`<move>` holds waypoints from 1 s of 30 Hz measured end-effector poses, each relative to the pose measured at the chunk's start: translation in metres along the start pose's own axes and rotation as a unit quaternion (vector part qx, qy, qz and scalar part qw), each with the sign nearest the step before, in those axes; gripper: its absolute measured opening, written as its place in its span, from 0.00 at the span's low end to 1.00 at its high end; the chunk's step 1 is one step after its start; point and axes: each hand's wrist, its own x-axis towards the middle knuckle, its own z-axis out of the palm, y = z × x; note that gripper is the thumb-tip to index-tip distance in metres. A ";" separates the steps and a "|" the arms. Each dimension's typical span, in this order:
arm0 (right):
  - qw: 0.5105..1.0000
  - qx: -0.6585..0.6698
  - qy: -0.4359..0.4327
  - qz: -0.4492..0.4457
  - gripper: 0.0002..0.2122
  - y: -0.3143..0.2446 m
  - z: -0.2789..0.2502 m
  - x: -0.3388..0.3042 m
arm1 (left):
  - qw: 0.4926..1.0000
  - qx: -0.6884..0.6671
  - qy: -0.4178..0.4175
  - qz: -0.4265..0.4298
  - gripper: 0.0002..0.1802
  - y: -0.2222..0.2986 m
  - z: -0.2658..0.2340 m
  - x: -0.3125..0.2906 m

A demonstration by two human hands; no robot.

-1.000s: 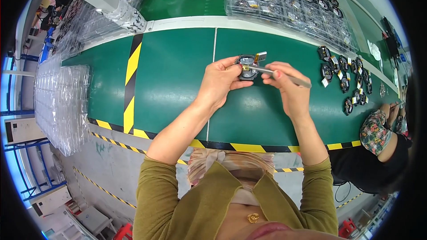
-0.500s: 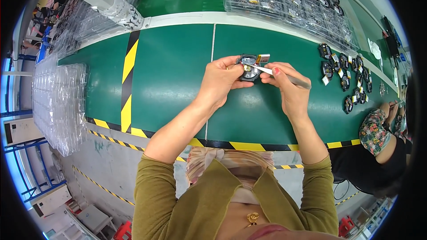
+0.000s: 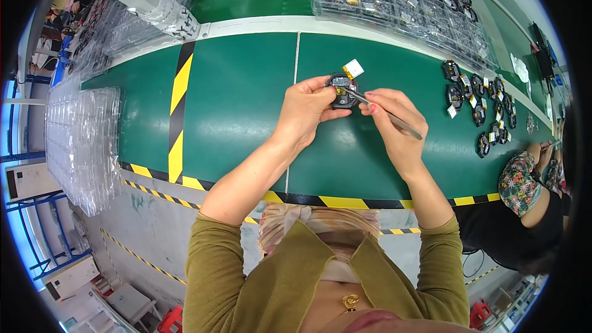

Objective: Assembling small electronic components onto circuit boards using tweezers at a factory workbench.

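My left hand (image 3: 306, 106) grips a small round black electronic housing (image 3: 343, 100) by its left side, thumb on top and fingers beneath. A silvery-white battery pouch (image 3: 353, 68) with a yellow end stands out from the housing's far edge. In my right hand (image 3: 398, 124) are metal tweezers (image 3: 394, 120), held like a pen. Their tips reach into the inside of the housing, close to my left thumb. What the tips touch is too small to make out.
Several similar black housings (image 3: 479, 111) with white pouches lie on the green table at right. Clear trays (image 3: 401, 6) filled with such parts stand at the back. Stacked clear trays (image 3: 83, 142) are at left, near a post (image 3: 166, 15). A co-worker's patterned sleeve (image 3: 519, 182) is at far right.
The battery pouch has swung from the housing's right side to its far edge, showing its white face. The tweezers have turned steeper, and my right hand has shifted slightly.
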 end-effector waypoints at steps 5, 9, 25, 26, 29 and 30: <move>0.982 -0.150 -0.041 -0.108 0.08 0.000 0.001 0.002 | 1.000 -0.003 0.000 0.002 0.13 -0.002 -0.002 0.001; 0.989 -0.128 -0.048 -0.059 0.08 0.004 -0.002 0.002 | 1.000 0.008 -0.010 0.003 0.13 -0.002 -0.003 0.000; 0.959 0.195 0.008 0.204 0.08 -0.003 -0.016 0.014 | 0.997 0.055 -0.046 0.015 0.15 0.004 0.003 -0.007; 0.955 0.208 0.008 0.213 0.10 -0.001 -0.018 0.014 | 0.997 0.055 -0.048 0.015 0.15 0.004 0.004 -0.007; 0.944 0.238 0.010 0.230 0.10 0.000 -0.019 0.014 | 0.999 0.026 -0.044 0.013 0.14 0.003 0.005 -0.008; 0.937 0.255 0.011 0.237 0.09 -0.001 -0.019 0.014 | 0.999 0.019 -0.046 0.013 0.14 0.002 0.004 -0.007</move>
